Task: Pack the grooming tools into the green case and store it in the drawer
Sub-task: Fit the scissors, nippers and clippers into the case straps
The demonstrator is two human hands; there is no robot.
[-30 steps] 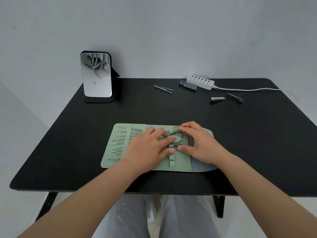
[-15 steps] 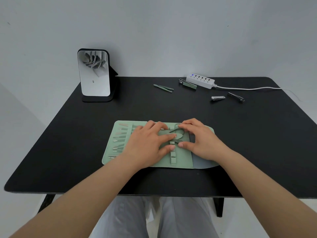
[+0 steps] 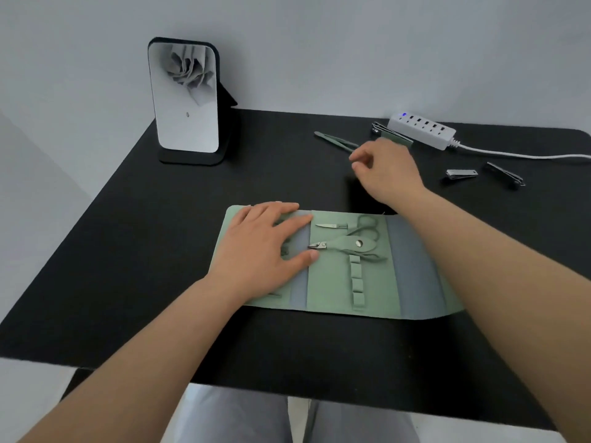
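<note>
Reaching out now — right hand [image 3: 385, 174] leaves the case [image 3: 332, 282], empty and half-curled toward the tweezers [image 3: 335, 142]; left hand [image 3: 265, 251] stays flat, holding nothing.

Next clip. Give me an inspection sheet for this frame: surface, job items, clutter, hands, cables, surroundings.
Surface: black table, matte, no spills seen.
Job's things: green case open flat near the front edge; scissors and nippers strapped in its middle panel. Loose at the back: green tweezers, a green-handled tool, two metal clippers.
Clutter: standing mirror, back left.
Grippers: left hand flat on the case's left panel; right hand in the air beside the tweezers, fingers curled, holding nothing.
Cables: white power strip, light lit, cord running off right.
Surroundings: plain grey wall; no drawer seen.
</note>
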